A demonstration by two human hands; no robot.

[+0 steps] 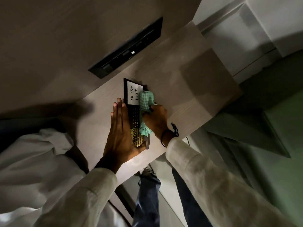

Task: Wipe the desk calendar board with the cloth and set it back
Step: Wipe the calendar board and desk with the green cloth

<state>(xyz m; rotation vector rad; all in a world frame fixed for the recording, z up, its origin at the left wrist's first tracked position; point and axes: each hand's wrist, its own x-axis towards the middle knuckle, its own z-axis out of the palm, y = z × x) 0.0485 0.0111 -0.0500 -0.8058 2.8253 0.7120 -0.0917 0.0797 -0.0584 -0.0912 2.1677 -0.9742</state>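
Note:
The desk calendar board (133, 95) lies flat on the pale wooden desk (188, 89). It has a black frame, a white panel reading "To Do List" and a dark date grid with some gold squares. My left hand (121, 133) lies flat along its left edge with the thumb hooked under the near end, pinning it down. My right hand (156, 119) grips a folded green checked cloth (145, 102) and presses it on the board's right side, covering part of the white panel and the grid.
A black recessed socket strip (127, 49) is set into the desk behind the board. The desk's right edge (213, 115) drops off to green and white furniture. My legs and a shoe (147, 172) show below the near edge. White sleeves cover both arms.

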